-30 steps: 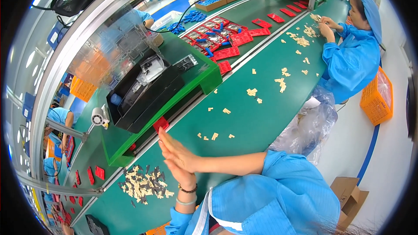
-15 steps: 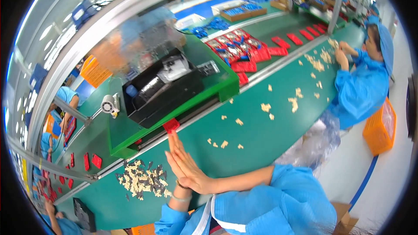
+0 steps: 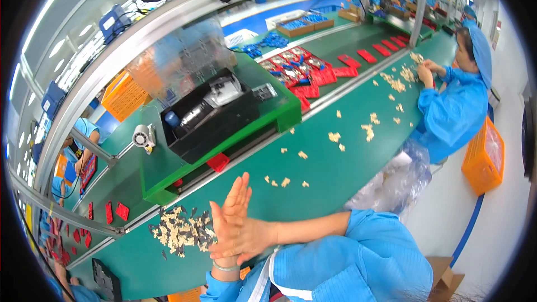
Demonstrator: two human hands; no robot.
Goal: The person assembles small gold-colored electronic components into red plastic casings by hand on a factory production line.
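Observation:
My left hand (image 3: 234, 200) stands over the near edge of the green bench, fingers stretched out and pointing away from me. My right hand (image 3: 249, 239) comes across from the right and presses flat against the left one near its heel, fingers extended. Neither hand shows anything held, though the space between the palms is hidden. Just left of them lies a heap of small cream and dark grey pieces (image 3: 182, 230). Beyond my fingertips, a flat red part (image 3: 218, 161) sits at the edge of the green-edged raised stand (image 3: 274, 125).
A black bin (image 3: 211, 123) with a clear bag tops the stand, beside a small white fan (image 3: 144, 136). Cream pieces (image 3: 334, 136) lie scattered to the right. There a co-worker in blue (image 3: 456, 100) handles small pieces. Red parts (image 3: 319, 76) line the far belt.
My hands have drawn back from the red part, which stays by the stand. Before, the palms were together lengthwise; now the right hand crosses the left. The view has shifted slightly.

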